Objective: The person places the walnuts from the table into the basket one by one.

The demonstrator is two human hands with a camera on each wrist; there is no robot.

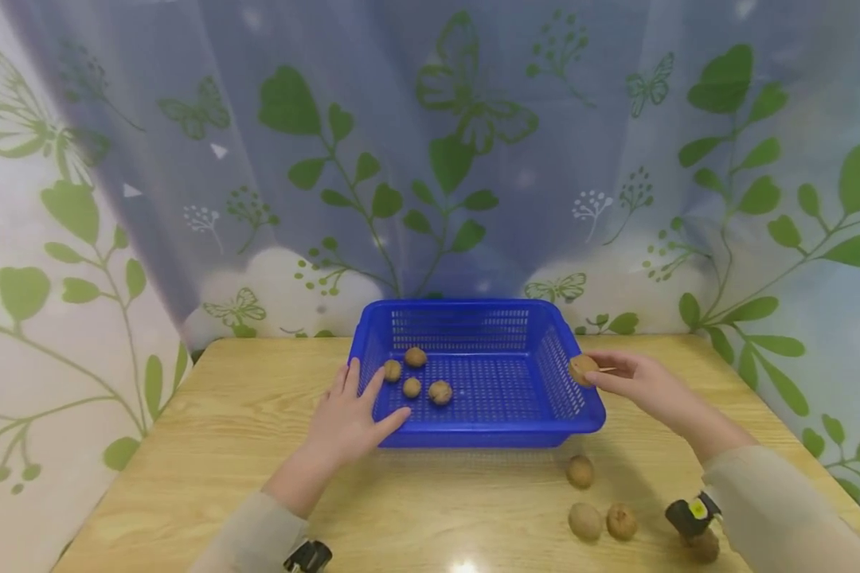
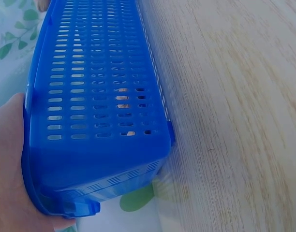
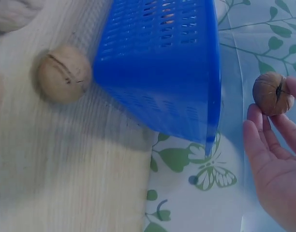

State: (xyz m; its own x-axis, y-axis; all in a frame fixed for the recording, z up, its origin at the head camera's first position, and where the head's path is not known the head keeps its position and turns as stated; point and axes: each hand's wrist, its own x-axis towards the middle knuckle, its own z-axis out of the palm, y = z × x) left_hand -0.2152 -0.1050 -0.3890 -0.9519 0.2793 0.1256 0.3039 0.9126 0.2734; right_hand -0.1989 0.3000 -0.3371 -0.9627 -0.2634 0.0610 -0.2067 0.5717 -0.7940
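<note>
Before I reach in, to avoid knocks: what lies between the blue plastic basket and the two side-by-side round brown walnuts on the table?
One round brown walnut lies there, in the head view.

The right wrist camera point(image 1: 690, 517) partly hides a walnut point(image 1: 705, 548) (head view).

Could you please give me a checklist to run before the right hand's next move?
1. Right hand holding its walnut: ok, pinched.
2. Left hand on the basket: ok, at its left side.
3. That walnut clear of the rim: ok, right wrist view shows a gap.
4. Room inside: ok, four walnuts lie left, right side bare.
5. Loose walnuts on the table all in full view: not ok, one partly hidden by the black wrist device.
</note>
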